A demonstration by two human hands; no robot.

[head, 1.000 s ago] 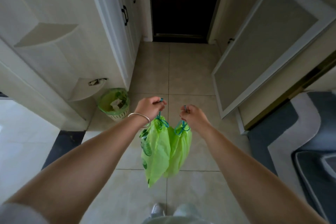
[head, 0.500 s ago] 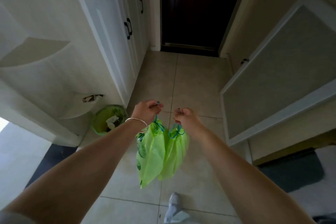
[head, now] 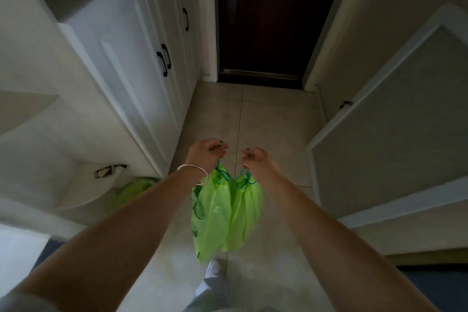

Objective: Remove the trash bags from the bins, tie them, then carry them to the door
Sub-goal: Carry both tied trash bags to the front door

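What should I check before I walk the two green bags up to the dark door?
1. Left hand closed on the left bag's blue string: ok.
2. Right hand closed on the right bag's string: ok.
3. Bag tops drawn shut: ok.
4. Bags hanging clear of the floor: ok.
5. Floor bare up to the door: ok.
6. Door open: not ok, it looks shut.

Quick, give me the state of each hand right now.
Left hand: closed on the drawstring of the left green bag.
Right hand: closed on the drawstring of the right green bag.
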